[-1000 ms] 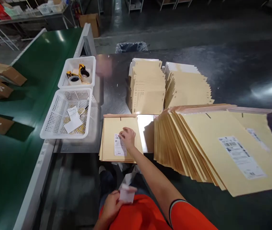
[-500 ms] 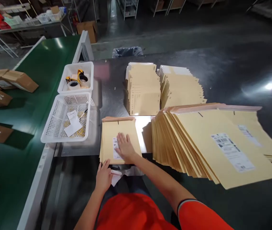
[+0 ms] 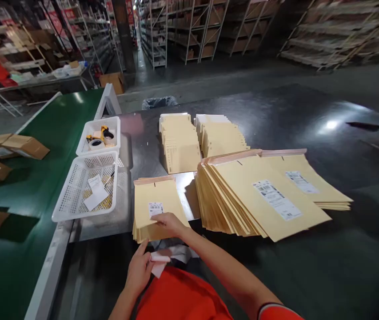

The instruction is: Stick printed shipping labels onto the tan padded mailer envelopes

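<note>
My left hand is below the near edge of a small stack of tan paper envelopes. Its index finger points up at the lower left edge of the stack, while the other fingers hold a folded piece of white paper. My right hand rests on the top envelope, fingers stretched to the left over the lower part of its white shipping label. Nothing shows in that hand. To the right lies a large fanned pile of labelled tan envelopes.
Two rows of upright tan envelopes stand farther back on the dark table. At left are a white basket with papers, a white basket with tape dispensers, and a green conveyor carrying cardboard boxes.
My view has tilted up, showing more shelving. My right hand has drawn back toward me on the label, its fingers less spread. My left hand keeps the white paper, slightly farther from the stack.
</note>
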